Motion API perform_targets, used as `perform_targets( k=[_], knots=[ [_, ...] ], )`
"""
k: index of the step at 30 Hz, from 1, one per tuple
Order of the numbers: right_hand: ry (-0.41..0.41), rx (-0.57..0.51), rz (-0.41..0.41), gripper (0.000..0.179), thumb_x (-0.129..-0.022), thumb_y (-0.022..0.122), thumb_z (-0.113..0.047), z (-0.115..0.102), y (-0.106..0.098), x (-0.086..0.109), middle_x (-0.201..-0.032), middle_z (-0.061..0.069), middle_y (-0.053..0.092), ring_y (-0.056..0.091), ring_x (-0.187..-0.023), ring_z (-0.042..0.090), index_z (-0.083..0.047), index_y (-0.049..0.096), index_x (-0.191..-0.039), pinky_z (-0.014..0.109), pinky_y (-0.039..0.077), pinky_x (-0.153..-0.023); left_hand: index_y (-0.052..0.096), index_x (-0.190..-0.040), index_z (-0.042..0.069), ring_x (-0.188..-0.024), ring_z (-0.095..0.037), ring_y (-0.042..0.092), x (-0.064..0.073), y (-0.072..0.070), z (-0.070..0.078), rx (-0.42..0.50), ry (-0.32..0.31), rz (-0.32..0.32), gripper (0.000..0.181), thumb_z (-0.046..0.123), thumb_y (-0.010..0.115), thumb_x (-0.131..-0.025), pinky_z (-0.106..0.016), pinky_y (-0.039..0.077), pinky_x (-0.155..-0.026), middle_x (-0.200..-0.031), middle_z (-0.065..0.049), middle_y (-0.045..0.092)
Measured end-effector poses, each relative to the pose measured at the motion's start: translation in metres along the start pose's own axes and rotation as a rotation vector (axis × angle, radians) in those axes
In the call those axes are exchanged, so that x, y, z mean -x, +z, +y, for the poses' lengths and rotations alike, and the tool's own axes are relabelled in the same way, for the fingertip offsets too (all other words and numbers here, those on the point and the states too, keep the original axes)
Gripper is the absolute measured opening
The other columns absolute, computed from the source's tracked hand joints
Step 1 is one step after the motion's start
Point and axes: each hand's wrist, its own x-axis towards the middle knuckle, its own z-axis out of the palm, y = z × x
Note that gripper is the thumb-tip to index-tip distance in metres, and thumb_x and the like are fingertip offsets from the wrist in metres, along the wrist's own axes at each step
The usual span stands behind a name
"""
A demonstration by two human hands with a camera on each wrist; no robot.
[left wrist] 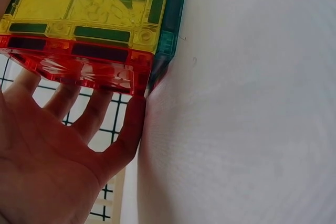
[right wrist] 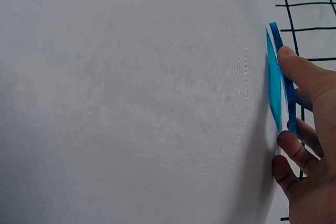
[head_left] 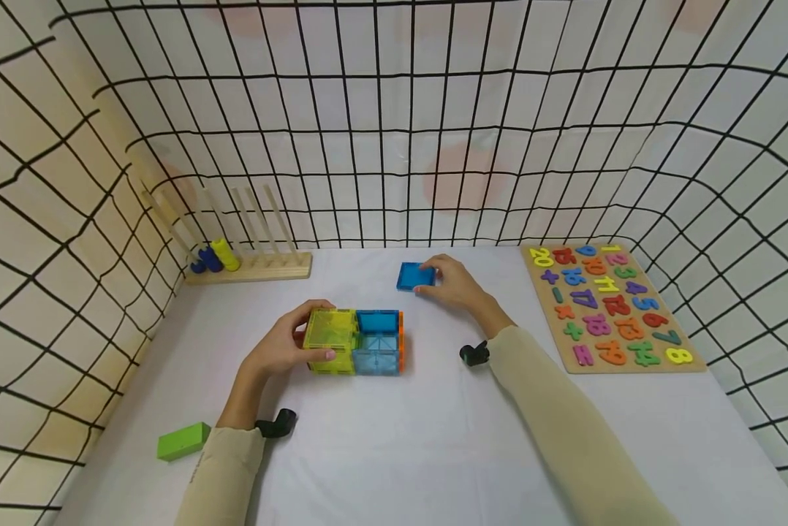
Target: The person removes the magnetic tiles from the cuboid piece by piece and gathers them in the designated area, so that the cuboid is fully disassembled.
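Note:
My left hand (head_left: 278, 349) grips the left end of a box of translucent magnetic tiles (head_left: 331, 343), thumb along its near side. The box has a yellow half, a blue half and an orange right end. In the left wrist view a red tile (left wrist: 89, 66) forms the end facing the palm. Farther back, my right hand (head_left: 458, 283) pinches a blue square magnetic tile (head_left: 415, 276) by its edges, close to the tabletop. In the right wrist view a lighter blue layer lies beneath the tile (right wrist: 286, 87); I cannot tell whether it is a second tile.
A wooden peg stand (head_left: 269, 267) with blue and yellow pieces stands at the back left. A number puzzle board (head_left: 568, 349) lies at the right. Near my left forearm is a green block (head_left: 182, 441). Black wire mesh (head_left: 377, 131) encloses the white table (head_left: 394, 453).

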Motion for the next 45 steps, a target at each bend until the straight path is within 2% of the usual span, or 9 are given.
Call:
perform_targets(
  k=[5, 8, 13, 15, 20, 24, 28, 35, 45],
  knots=[
    [-0.016, 0.074, -0.047, 0.055, -0.096, 0.073, -0.037, 0.001, 0.000, -0.002, -0.158, 0.014, 0.044, 0.043, -0.143, 0.036, -0.011, 0.060, -0.142, 0.054, 0.029, -0.125, 0.053, -0.142, 0.028, -0.108, -0.030, 0.061, -0.001, 0.001, -0.001, 0.015, 0.003, -0.005, 0.075, 0.023, 0.091, -0.077, -0.033, 0.060, -0.088, -0.138, -0.003, 0.058],
    [-0.026, 0.115, -0.061, 0.054, -0.098, 0.070, -0.037, 0.002, 0.000, -0.003, -0.162, 0.015, 0.041, 0.032, -0.152, 0.039, -0.012, 0.058, -0.144, 0.057, 0.019, -0.127, 0.053, -0.141, 0.030, -0.109, -0.031, 0.060, -0.002, 0.002, -0.001, 0.019, 0.008, -0.004, 0.075, 0.022, 0.091, -0.077, -0.033, 0.060, -0.088, -0.138, -0.002, 0.058],
    [-0.022, 0.148, -0.067, 0.056, -0.099, 0.067, -0.040, 0.003, -0.001, -0.004, -0.165, 0.016, 0.036, 0.030, -0.153, 0.041, -0.013, 0.055, -0.148, 0.058, 0.024, -0.126, 0.053, -0.142, 0.028, -0.111, -0.032, 0.059, -0.004, 0.003, -0.002, 0.022, 0.022, -0.014, 0.075, 0.023, 0.091, -0.077, -0.033, 0.060, -0.089, -0.139, -0.003, 0.057],
    [-0.017, 0.134, -0.055, 0.059, -0.099, 0.068, -0.041, 0.003, -0.002, -0.003, -0.165, 0.015, 0.035, 0.037, -0.149, 0.040, -0.013, 0.055, -0.148, 0.057, 0.029, -0.124, 0.052, -0.143, 0.027, -0.111, -0.032, 0.059, -0.004, 0.002, -0.002, 0.021, 0.018, -0.017, 0.077, 0.023, 0.091, -0.077, -0.033, 0.060, -0.089, -0.139, -0.003, 0.057],
    [-0.002, 0.058, -0.020, 0.060, -0.097, 0.071, -0.042, 0.001, -0.007, 0.001, -0.157, 0.014, 0.045, 0.054, -0.131, 0.034, -0.013, 0.055, -0.147, 0.052, 0.047, -0.112, 0.050, -0.146, 0.024, -0.112, -0.030, 0.058, -0.004, -0.002, 0.000, -0.015, 0.013, -0.021, 0.079, 0.027, 0.090, -0.078, -0.032, 0.059, -0.090, -0.139, -0.003, 0.057],
    [-0.022, 0.011, -0.003, 0.059, -0.097, 0.072, -0.042, -0.002, -0.010, 0.010, -0.150, 0.011, 0.053, 0.056, -0.128, 0.031, -0.013, 0.055, -0.145, 0.049, 0.051, -0.106, 0.051, -0.143, 0.028, -0.112, -0.029, 0.058, -0.003, -0.005, 0.003, -0.040, -0.004, -0.021, 0.077, 0.030, 0.090, -0.077, -0.032, 0.059, -0.090, -0.137, -0.002, 0.059],
    [-0.055, -0.057, 0.029, 0.059, -0.096, 0.073, -0.040, -0.010, -0.012, 0.026, -0.145, 0.009, 0.058, 0.058, -0.126, 0.030, -0.011, 0.057, -0.144, 0.049, 0.054, -0.102, 0.053, -0.142, 0.030, -0.112, -0.030, 0.059, -0.003, -0.006, 0.003, -0.035, -0.005, -0.019, 0.074, 0.029, 0.090, -0.077, -0.032, 0.059, -0.091, -0.138, -0.002, 0.059],
    [-0.116, -0.155, 0.049, 0.059, -0.095, 0.075, -0.037, -0.020, -0.010, 0.058, -0.144, 0.013, 0.060, 0.061, -0.125, 0.032, -0.007, 0.057, -0.143, 0.048, 0.057, -0.099, 0.055, -0.142, 0.027, -0.114, -0.030, 0.059, -0.001, -0.005, 0.002, -0.018, -0.002, 0.016, 0.073, 0.027, 0.090, -0.077, -0.036, 0.057, -0.094, -0.141, 0.000, 0.058],
    [-0.136, -0.266, 0.065, 0.055, -0.093, 0.078, -0.034, -0.033, 0.001, 0.096, -0.143, 0.014, 0.061, 0.062, -0.126, 0.032, -0.014, 0.059, -0.141, 0.050, 0.057, -0.100, 0.052, -0.146, 0.024, -0.118, -0.031, 0.059, -0.005, -0.005, -0.002, 0.003, 0.012, 0.043, 0.075, 0.025, 0.088, -0.081, -0.041, 0.056, -0.098, -0.147, -0.001, 0.054]
  ],
)
